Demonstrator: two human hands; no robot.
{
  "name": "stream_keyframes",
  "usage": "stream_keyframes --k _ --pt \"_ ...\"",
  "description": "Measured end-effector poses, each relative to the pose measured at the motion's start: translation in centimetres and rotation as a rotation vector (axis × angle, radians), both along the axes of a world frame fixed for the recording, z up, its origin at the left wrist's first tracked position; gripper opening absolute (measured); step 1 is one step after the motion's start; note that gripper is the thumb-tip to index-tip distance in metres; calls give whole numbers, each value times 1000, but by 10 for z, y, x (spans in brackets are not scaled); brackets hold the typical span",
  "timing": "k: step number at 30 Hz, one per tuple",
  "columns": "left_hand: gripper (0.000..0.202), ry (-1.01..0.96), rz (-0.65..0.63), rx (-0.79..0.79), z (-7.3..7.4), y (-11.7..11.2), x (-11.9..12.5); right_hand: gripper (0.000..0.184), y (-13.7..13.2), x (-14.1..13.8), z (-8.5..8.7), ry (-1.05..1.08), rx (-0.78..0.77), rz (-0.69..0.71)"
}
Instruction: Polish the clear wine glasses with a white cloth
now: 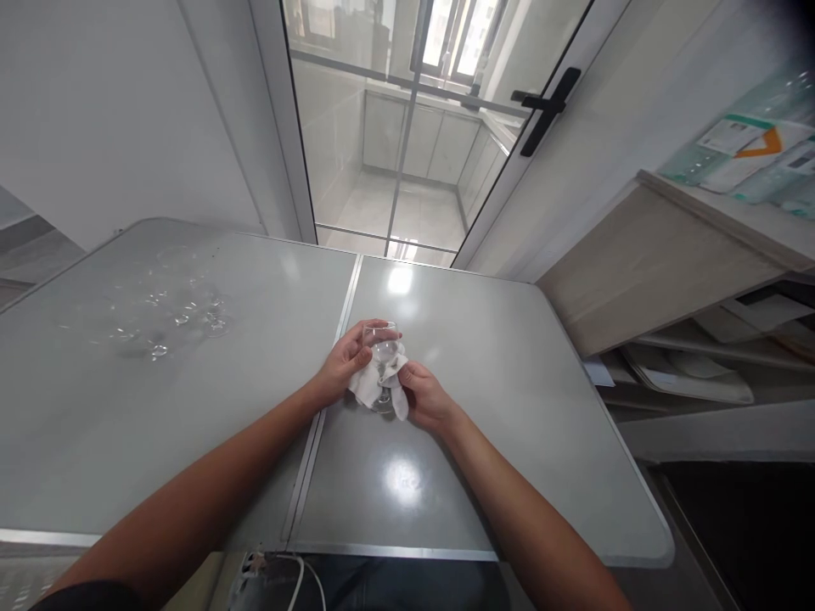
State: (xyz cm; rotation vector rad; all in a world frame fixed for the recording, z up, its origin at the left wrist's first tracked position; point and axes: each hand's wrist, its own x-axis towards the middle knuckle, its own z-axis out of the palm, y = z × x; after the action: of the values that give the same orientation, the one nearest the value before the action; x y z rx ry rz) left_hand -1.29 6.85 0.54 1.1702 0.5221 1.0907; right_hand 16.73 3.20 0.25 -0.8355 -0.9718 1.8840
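In left fingers, glass rim-up

My left fingers and right fingers close off the space between them with the stemmed glass and white cloth, so there is no way straight through. To the right I have a broad bare stretch of surface; past its right edge, the shelf unit limits a wider swing. Toward the far left, a crowd of clear glassware blocks a low reach, its outlines hard to separate, but an open strip lies between it and me. At the far edge, the door bounds my reach; nearer, my forearms hem in a free patch.
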Motion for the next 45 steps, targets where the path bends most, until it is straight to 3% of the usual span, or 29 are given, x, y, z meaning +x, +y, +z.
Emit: stream_keyframes --k 2,5,7,9,14,17,19,22,24,26,30,33,35,39,41,43,45 --pt "68 22 37 32 -3 0 2 45 0 -1 -4 -149 135 -46" --pt "67 28 126 73 -9 2 5 31 -2 -5 -6 -493 416 -248" --pt "65 -2 146 67 -11 4 5 26 -4 -7 -6 -626 504 -329" --pt "64 -42 117 26 -10 4 4 27 -4 -7 -4 -547 445 -290" --pt "67 -131 -51 -122 -5 3 -2 51 1 3 -1 -43 58 53" --pt "71 -127 -50 -133 -5 4 -3 52 3 6 -1 -44 48 88" --pt "72 -91 18 -113 -7 5 -2 46 1 2 -2 -211 163 -30" --pt "71 -28 135 -39 -12 7 2 26 -3 -7 -4 -647 413 -312" --pt "68 -29 164 -5 -13 7 3 19 -5 -12 -5 -808 503 -369" --pt "63 -67 129 -26 -12 6 2 20 -6 -14 -6 -710 472 -300" --pt "66 -163 -72 -137 -4 2 -3 41 -6 -8 -6 -170 194 -35" --pt "77 -197 -194 -133 -1 0 -6 48 -7 -1 -5 -31 92 132" --pt "77 -194 -194 -95 -3 0 -5 47 -7 1 -4 -91 116 103" --pt "63 -110 -30 0 -7 1 -2 28 -5 -5 -3 -510 374 -216" --pt "61 -108 -4 -2 -8 3 -2 21 -4 -10 -3 -624 446 -305" --pt "63 -145 -60 -51 -7 3 -5 24 -5 -14 -4 -497 385 -238" --pt "67 -166 -139 -101 -6 4 -9 32 -7 -15 -5 -223 207 -117"
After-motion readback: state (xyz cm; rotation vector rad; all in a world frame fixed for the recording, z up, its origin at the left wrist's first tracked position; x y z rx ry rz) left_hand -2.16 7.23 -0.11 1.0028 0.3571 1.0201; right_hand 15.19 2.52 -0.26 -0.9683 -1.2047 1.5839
